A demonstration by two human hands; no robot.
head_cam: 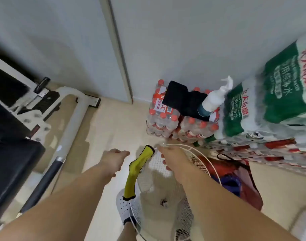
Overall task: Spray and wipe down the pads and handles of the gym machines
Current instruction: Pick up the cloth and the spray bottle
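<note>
Both forearms reached forward over a white fan grille (168, 193). Right hand (171, 159) was closed around the grille's top rim, probably to steady or shift it out of the way. Left hand (116, 158) hung loosely curled, holding nothing. Yellow cloth (137, 169) was draped over the grille edge between the hands, likely parked there for grabbing. Spray bottle (214, 100) sat well ahead on a black cloth (183, 101) atop the bottled-water packs (163, 120), by the wall: white body, trigger head, tilted. Gym machine (18, 108) stood at left, its black pad (11, 162) unwiped as far as I could judge.
</note>
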